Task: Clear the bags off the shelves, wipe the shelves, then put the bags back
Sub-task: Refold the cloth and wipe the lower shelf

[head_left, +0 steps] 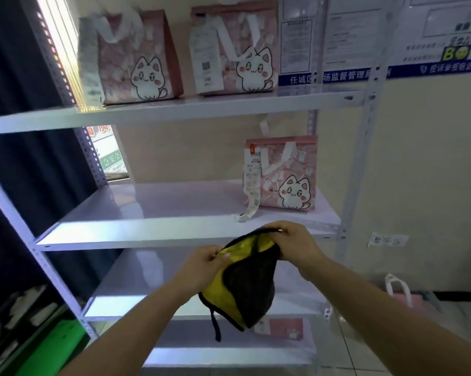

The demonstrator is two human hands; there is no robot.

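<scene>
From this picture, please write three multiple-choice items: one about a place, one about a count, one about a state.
1. Where on the middle shelf does the single pink bag stand?
A. right end
B. left end
C. centre

2. How many pink bags stand on the top shelf?
A. one
B. two
C. four

3. What does the cloth do?
A. lies on a shelf
B. hangs from a post
C. is held by both hands

Key: 1 A, it stands near the right post. 2 B, two side by side. 3 C, the left hand and right hand pinch its top edge.
</scene>
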